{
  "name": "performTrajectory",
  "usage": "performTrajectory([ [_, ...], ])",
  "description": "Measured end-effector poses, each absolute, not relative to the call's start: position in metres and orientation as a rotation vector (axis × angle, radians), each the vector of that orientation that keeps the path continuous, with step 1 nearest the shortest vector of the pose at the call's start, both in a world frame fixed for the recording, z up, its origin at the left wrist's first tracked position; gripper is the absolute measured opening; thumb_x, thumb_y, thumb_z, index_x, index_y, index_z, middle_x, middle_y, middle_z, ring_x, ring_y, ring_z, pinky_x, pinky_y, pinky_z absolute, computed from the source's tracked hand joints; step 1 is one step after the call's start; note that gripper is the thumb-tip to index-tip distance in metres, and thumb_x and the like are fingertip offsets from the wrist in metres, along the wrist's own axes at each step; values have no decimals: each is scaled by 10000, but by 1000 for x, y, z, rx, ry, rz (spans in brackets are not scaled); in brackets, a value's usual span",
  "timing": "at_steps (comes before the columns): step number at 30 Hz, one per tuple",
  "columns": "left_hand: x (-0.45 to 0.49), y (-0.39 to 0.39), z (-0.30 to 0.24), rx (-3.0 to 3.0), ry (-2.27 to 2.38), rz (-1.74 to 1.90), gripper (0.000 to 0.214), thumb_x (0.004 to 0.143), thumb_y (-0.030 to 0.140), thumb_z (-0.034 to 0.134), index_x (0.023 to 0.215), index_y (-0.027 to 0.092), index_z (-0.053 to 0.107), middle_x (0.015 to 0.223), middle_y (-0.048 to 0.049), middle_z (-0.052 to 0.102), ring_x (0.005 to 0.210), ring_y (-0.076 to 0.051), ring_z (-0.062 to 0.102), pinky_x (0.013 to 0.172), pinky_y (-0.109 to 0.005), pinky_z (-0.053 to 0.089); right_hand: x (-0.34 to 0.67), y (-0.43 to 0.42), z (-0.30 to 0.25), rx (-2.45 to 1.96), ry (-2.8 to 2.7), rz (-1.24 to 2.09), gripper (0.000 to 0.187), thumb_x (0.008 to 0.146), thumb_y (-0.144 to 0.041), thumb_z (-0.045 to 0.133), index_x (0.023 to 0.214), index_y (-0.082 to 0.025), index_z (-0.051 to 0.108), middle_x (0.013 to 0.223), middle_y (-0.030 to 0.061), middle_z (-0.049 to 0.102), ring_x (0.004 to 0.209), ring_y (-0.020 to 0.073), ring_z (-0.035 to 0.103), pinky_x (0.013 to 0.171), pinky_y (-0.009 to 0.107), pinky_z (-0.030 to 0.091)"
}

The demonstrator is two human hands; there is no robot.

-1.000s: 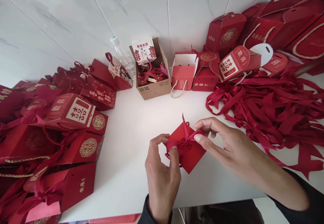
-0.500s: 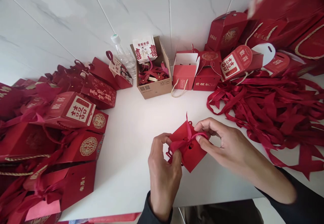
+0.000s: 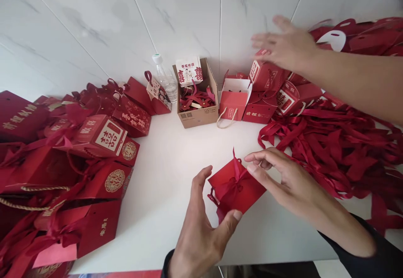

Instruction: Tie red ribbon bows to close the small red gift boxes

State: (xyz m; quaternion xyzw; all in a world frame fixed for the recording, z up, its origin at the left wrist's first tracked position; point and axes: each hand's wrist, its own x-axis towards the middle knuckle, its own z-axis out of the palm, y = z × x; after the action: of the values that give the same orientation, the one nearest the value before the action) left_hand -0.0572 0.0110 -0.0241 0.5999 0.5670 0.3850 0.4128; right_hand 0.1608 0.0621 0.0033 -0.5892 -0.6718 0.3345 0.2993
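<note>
Gift box: small red gift box (image 3: 244, 194) flat on the white table (image 3: 170, 164), between both hands.
Left hand (image 3: 201, 232): fingers splayed, thumb just beside the near edge, likely steadying rather than gripping.
Right hand (image 3: 289, 181): thumb and forefinger curled at the ribbon bow (image 3: 234, 178), perhaps to tidy a loop; can't tell if they pinch it.
Co-worker's hand (image 3: 283, 43): open over the far boxes.

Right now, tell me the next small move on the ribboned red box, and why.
Probably close the left hand on the red box to lift it: the ribbon looks tied, and that hand is open beside it.
</note>
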Motion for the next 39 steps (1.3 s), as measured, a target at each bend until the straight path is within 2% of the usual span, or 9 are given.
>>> performTrajectory([
  [4, -51, -4, -29, 1339, 1618, 995, 527, 944, 502, 676, 1393, 290, 499, 1457, -137, 576, 1316, -348, 604, 1057, -546, 531, 150, 77, 3, -1563, -1839, 862, 330, 1007, -585, 558, 944, -280, 668, 1053, 46, 683, 1048, 266, 638, 912, 433, 483],
  [9, -35, -14, -32, 1210, 1798, 1075, 471, 921, 552, 661, 1267, 268, 516, 1402, -138, 596, 1236, -339, 624, 970, -505, 529, 138, 87, 1, -1579, -1917, 857, 198, 967, -455, 627, 956, -262, 667, 1065, 54, 705, 983, 263, 655, 837, 411, 510],
  [14, -34, -18, -30, 1229, 1920, 962, 447, 901, 661, 611, 1079, 254, 559, 909, -59, 660, 814, -287, 645, 746, -435, 496, 133, 89, 4, -1556, -1913, 872, 192, 985, -392, 588, 1054, -237, 677, 1130, 79, 729, 1037, 256, 680, 869, 407, 540],
  [20, -21, -37, -43, 1253, 2150, 1017, 373, 915, 626, 609, 943, 267, 511, 725, 21, 497, 636, -233, 537, 613, -345, 391, 125, 91, 6, -1470, -1891, 953, 145, 994, -330, 598, 1008, -247, 716, 1126, 52, 762, 1035, 213, 717, 867, 347, 567],
  [23, -9, -48, -57, 1478, 2079, 1050, 325, 952, 541, 594, 799, 262, 525, 693, 2, 511, 621, -227, 500, 626, -356, 370, 122, 91, 8, -1432, -1890, 974, 158, 1002, -337, 598, 977, -237, 718, 1081, 47, 772, 1005, 206, 719, 849, 330, 563],
  [28, 3, -50, -70, 1649, 1931, 1075, 146, 945, 363, 647, 848, 259, 682, 707, -12, 605, 617, -224, 522, 660, -374, 369, 119, 93, 10, -1399, -1924, 1005, 116, 933, -327, 697, 975, -231, 748, 1051, 41, 763, 896, 188, 704, 818, 319, 543],
  [31, 3, -47, -70, 1675, 1819, 1144, 216, 968, 249, 586, 769, 254, 671, 645, 4, 578, 587, -202, 508, 662, -365, 373, 117, 93, 10, -1401, -1912, 1020, 108, 947, -292, 659, 910, -221, 732, 985, 27, 769, 832, 171, 697, 785, 306, 533],
  [35, 3, -46, -67, 1552, 1766, 1178, 204, 974, 261, 576, 795, 255, 672, 709, -24, 613, 660, -225, 528, 674, -372, 391, 115, 91, 9, -1421, -1891, 1034, 155, 974, -308, 601, 911, -206, 700, 851, 5, 748, 699, 155, 654, 705, 305, 521],
  [39, 2, -45, -63, 1485, 1723, 1206, 148, 972, 284, 606, 847, 255, 681, 809, -46, 643, 742, -244, 552, 723, -394, 415, 113, 89, 7, -1430, -1880, 1011, 163, 967, -327, 601, 909, -206, 693, 878, 20, 746, 758, 175, 656, 728, 320, 524],
])
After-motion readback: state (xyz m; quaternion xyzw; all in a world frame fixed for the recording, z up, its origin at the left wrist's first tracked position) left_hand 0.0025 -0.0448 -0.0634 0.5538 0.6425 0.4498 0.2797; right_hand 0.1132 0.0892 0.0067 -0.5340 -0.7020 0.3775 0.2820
